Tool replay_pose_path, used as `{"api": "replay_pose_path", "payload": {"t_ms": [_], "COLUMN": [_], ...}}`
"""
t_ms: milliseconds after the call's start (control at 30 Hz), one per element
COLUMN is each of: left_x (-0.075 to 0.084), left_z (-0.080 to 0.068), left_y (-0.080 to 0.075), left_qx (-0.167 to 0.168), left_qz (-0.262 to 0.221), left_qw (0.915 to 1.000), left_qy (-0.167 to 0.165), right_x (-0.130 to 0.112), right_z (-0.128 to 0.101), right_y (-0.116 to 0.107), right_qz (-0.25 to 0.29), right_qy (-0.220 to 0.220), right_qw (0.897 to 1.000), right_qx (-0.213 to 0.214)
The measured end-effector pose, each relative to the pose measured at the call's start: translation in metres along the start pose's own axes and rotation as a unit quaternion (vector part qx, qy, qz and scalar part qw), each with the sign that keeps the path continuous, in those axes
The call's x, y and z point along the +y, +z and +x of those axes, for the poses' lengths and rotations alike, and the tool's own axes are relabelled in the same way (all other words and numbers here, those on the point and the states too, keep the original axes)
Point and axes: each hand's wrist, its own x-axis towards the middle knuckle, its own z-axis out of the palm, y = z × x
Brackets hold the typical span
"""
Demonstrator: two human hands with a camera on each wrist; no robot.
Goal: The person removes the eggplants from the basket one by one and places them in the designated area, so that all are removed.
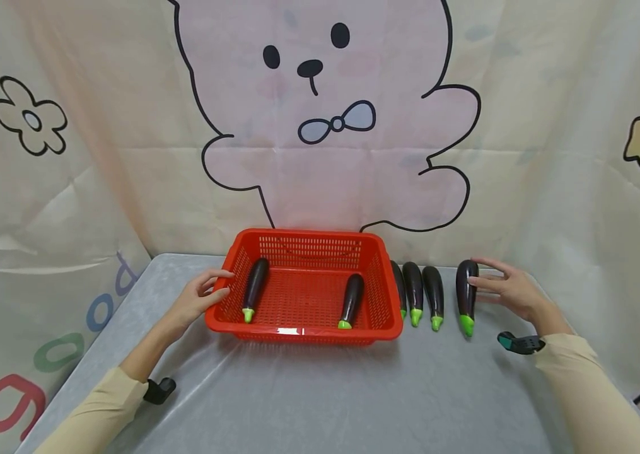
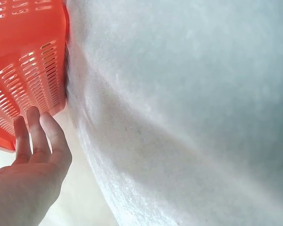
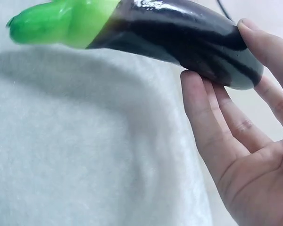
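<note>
My right hand pinches a dark purple eggplant with a bright green stem end, at the right of the table. In the right wrist view the thumb lies on one side of this eggplant and the fingertips on the other, with its shadow on the cloth below. At the left side of a red slotted plastic basket is my left hand, its fingertips at the rim. The left wrist view shows those fingers extended along the outer wall. Inside the basket lie two eggplants, one left and one right.
Three more eggplants lie side by side just right of the basket: one partly hidden by its wall, a middle one and a right one. Grey cloth covers the table. A printed curtain hangs behind and beside it.
</note>
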Motion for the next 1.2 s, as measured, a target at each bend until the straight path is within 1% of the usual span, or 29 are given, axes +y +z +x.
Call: {"api": "replay_pose_path", "payload": {"t_ms": [167,267,433,667,833,1000,1200], "left_x": [-0.002,-0.003,-0.003,-0.001,-0.001,-0.001,-0.002], "left_z": [0.0,0.0,-0.001,-0.001,-0.001,0.0,0.0], "left_y": [0.001,0.001,0.001,0.001,0.001,0.001,0.0], "left_qx": [0.0,-0.001,-0.001,-0.001,-0.001,0.0,0.0], "left_qz": [-0.001,-0.004,-0.002,0.0,-0.003,-0.002,-0.005], "left_qw": [1.0,1.0,1.0,1.0,1.0,1.0,1.0], "left_qy": [0.002,0.0,-0.002,0.0,0.001,0.001,0.0], "right_x": [0.012,0.018,0.023,0.021,0.022,0.023,0.017], "right_z": [0.009,0.014,0.02,0.024,0.027,0.029,0.03], "right_y": [0.001,0.002,0.004,0.011,0.015,0.015,0.013], "right_qz": [-0.029,-0.032,-0.035,-0.073,-0.094,-0.111,-0.125], "right_qy": [0.008,0.016,0.015,0.007,0.009,0.012,0.008], "right_qw": [1.0,0.999,0.999,0.997,0.996,0.994,0.992], "right_qx": [-0.003,0.003,0.001,-0.002,0.004,0.008,0.008]}}
